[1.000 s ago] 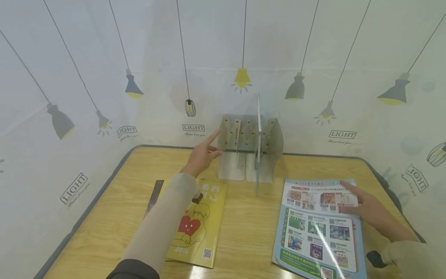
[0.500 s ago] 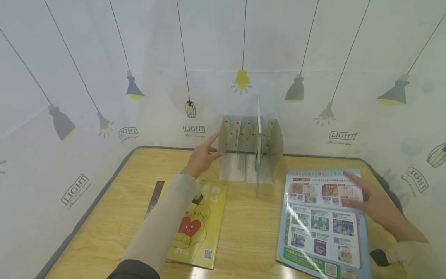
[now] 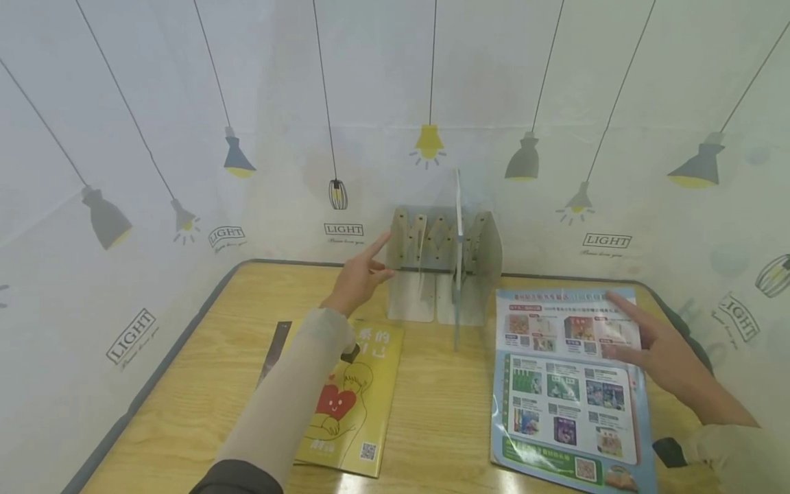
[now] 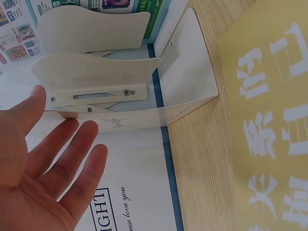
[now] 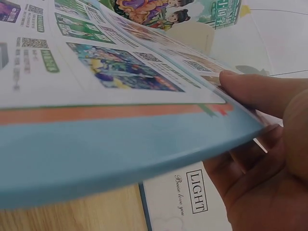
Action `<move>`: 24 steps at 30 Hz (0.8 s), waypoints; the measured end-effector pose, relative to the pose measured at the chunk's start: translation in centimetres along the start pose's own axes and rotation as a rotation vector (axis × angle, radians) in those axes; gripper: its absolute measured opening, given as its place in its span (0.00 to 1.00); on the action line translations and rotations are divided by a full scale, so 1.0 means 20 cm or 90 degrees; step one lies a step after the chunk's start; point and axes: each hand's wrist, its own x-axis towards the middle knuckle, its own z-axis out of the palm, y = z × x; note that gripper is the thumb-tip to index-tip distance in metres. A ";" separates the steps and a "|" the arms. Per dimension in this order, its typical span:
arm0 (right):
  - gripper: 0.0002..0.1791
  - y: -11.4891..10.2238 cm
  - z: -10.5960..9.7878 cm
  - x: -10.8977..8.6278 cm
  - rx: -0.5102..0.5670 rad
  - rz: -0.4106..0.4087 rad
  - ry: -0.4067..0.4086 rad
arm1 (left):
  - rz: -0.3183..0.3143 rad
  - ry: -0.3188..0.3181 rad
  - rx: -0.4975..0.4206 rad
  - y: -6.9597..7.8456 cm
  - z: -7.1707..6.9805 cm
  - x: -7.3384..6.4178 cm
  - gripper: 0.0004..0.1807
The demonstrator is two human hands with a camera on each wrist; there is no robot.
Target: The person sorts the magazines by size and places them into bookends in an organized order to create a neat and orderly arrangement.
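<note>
A beige expandable bookend [image 3: 410, 295] stands at the back of the table, with one thin book [image 3: 459, 206] upright between its dividers. My left hand [image 3: 356, 280] is at the bookend's left side; in the left wrist view its fingertips touch the outer side panel [image 4: 139, 118], with the fingers loosely extended. At the right, my right hand [image 3: 669, 360] grips the right edge of a light-blue-bordered magazine [image 3: 570, 370]. In the right wrist view my thumb [image 5: 240, 82] lies on top and the other fingers are underneath. The magazine appears raised off the wood there.
A yellow book [image 3: 364, 412] with a red heart lies at the left front, overlapping a darker book [image 3: 274, 343] partly hidden by my left sleeve. The wooden tabletop [image 3: 441, 412] meets a fabric backdrop [image 3: 278, 171] printed with lamps behind the bookend.
My right hand has moved the magazine away from me, toward the back of the table, and its angle has altered slightly. My left hand stays at the bookend.
</note>
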 end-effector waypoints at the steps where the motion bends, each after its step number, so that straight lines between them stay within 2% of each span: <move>1: 0.49 0.00 0.00 0.00 -0.002 0.000 0.001 | 0.000 0.000 0.000 0.00 0.00 0.00 0.44; 8: 0.48 -0.06 0.00 0.00 -0.028 -0.004 0.008 | 0.000 -0.004 -0.001 -0.01 0.00 0.00 0.44; 16: 0.48 -0.13 0.00 0.01 -0.115 -0.001 0.039 | 0.008 0.004 0.002 -0.01 0.01 0.00 0.44; 24: 0.48 -0.19 0.02 0.05 -0.119 -0.021 0.080 | -0.001 0.004 0.003 -0.01 0.01 0.00 0.44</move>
